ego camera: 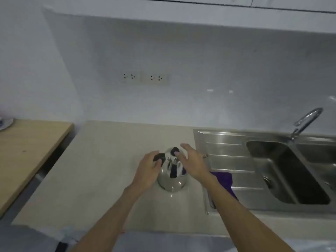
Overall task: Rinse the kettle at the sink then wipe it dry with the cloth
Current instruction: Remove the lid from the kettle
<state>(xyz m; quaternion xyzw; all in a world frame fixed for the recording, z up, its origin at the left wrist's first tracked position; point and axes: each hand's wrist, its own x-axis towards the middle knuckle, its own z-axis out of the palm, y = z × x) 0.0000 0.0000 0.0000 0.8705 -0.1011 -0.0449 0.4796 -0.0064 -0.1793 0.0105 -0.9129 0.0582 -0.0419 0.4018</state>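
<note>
A shiny steel kettle (pixel 172 181) with a black handle and black lid knob stands upright on the beige counter (pixel 101 171), just left of the sink's drainboard. My left hand (pixel 148 170) is at the kettle's left side, fingers curled around a black part of it. My right hand (pixel 192 164) hovers over the kettle's right side, fingers spread, holding nothing. A purple cloth (pixel 224 180) lies on the drainboard behind my right forearm, partly hidden. The steel sink basin (pixel 287 170) lies to the right, under a chrome tap (pixel 305 120).
A wooden table (pixel 27 151) stands at the left, separated from the counter by a gap. Wall sockets (pixel 145 77) sit on the white backsplash above the counter. A ridged drainboard (pixel 227 148) lies between kettle and basin.
</note>
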